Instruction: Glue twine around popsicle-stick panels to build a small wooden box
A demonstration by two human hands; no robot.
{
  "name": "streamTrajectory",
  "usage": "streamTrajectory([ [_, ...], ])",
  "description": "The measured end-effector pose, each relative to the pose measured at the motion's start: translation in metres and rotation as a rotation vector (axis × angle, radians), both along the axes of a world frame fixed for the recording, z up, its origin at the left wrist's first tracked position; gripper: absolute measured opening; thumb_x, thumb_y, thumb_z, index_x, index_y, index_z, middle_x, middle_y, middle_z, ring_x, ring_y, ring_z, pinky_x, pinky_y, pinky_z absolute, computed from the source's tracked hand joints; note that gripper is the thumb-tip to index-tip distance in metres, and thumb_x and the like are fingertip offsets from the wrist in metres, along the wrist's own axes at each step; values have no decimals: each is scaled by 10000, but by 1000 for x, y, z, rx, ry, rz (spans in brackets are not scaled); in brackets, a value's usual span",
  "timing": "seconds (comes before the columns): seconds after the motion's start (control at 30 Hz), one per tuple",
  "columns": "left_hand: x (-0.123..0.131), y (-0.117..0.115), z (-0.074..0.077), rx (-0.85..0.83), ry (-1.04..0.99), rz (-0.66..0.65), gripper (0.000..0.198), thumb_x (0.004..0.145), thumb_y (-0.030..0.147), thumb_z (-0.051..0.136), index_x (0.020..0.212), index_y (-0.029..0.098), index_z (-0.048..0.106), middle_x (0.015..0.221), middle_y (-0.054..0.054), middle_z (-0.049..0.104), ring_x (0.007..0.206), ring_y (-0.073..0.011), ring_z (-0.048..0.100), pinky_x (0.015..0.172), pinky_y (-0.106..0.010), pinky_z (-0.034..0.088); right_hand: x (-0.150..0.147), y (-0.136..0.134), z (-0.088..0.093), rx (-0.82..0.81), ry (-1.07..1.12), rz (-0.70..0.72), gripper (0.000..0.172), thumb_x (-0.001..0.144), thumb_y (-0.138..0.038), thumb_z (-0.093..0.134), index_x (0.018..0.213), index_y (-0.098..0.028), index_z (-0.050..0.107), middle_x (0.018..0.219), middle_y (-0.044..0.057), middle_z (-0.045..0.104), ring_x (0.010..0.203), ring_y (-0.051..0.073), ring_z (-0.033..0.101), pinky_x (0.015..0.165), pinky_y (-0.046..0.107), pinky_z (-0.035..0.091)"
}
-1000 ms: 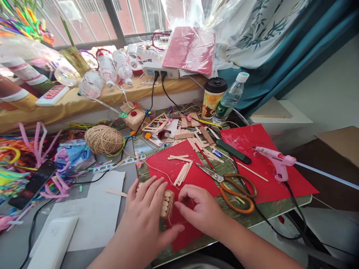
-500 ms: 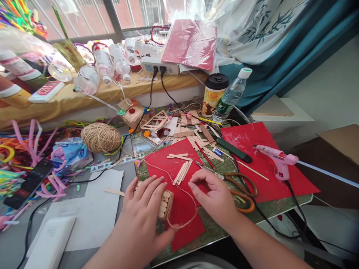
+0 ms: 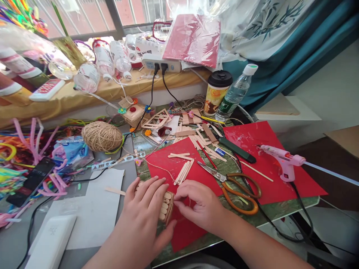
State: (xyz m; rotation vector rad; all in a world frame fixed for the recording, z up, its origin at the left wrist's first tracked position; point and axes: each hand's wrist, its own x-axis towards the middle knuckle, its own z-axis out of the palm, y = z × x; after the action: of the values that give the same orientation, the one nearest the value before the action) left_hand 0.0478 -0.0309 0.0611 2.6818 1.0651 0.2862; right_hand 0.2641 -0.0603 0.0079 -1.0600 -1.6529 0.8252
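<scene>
Under my left hand [image 3: 147,215] is a small piece built of craft sticks [image 3: 166,205], with twine wound along its right edge. The fingers of that hand lie over its top and the thumb is at its near right corner. My right hand [image 3: 200,205] is beside that edge, thumb and forefinger pinched together; what they hold is too small to make out. Thin twine [image 3: 161,167] runs from the ball of twine [image 3: 102,136] across the red sheet [image 3: 159,158] toward my right hand.
Scissors [image 3: 241,190] lie right of my right hand. Farther right, a pink glue gun [image 3: 283,162] rests on another red sheet [image 3: 252,130]. Loose craft sticks, a lidded cup [image 3: 217,93] and a water bottle [image 3: 237,93] stand or lie behind. A white power bank [image 3: 52,243] is at front left.
My right hand has moved left and down to the edge of the stick piece. The scissors show more fully, and the twine loop that hung between my hands is mostly hidden.
</scene>
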Motion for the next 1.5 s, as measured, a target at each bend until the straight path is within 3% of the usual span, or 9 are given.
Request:
streamTrajectory([
  [0.43, -3, 2, 7, -5, 46, -59, 606, 904, 347, 690, 1467, 186, 536, 1528, -145, 643, 1421, -380, 559, 1259, -594, 206, -7, 6, 4, 4, -60, 18, 184, 890, -71, 615, 887, -254, 603, 836, 13, 674, 779, 187, 637, 744, 306, 545],
  [0.67, -3, 2, 9, -31, 36, -52, 565, 927, 261, 635, 1482, 204, 541, 1552, -107, 637, 1449, -349, 538, 1281, -565, 192, -10, 4, 1, -55, -41, 10, 194, 861, -60, 608, 865, -251, 573, 808, -12, 612, 739, 170, 580, 723, 289, 503],
  [1.07, -4, 2, 9, -43, -2, -30, 542, 937, 337, 674, 1455, 203, 584, 1537, -87, 653, 1440, -335, 557, 1298, -555, 201, -15, 1, -6, -112, 59, -28, 179, 874, -62, 601, 874, -240, 589, 833, -17, 617, 768, 154, 603, 732, 259, 499],
  [1.2, -6, 2, 10, -26, 32, -61, 527, 969, 365, 660, 1457, 186, 573, 1552, -111, 637, 1462, -349, 531, 1290, -566, 201, -17, -5, -6, -228, 114, -48, 146, 902, -91, 622, 888, -236, 613, 849, -14, 632, 782, 155, 617, 749, 265, 511],
  [1.33, -5, 3, 11, -29, 5, -32, 484, 1009, 342, 612, 1473, 210, 570, 1541, -84, 654, 1449, -321, 550, 1284, -538, 226, -17, -12, -9, -453, 340, -54, 52, 982, -204, 625, 1018, -232, 648, 911, 12, 687, 802, 166, 665, 756, 283, 564],
  [1.5, -4, 3, 11, -38, -15, -19, 451, 1006, 320, 605, 1442, 206, 601, 1528, -67, 669, 1440, -309, 560, 1280, -523, 216, -20, -15, -14, -526, 489, -4, 189, 868, -164, 749, 1018, -238, 662, 947, 10, 713, 880, 173, 702, 824, 287, 592],
])
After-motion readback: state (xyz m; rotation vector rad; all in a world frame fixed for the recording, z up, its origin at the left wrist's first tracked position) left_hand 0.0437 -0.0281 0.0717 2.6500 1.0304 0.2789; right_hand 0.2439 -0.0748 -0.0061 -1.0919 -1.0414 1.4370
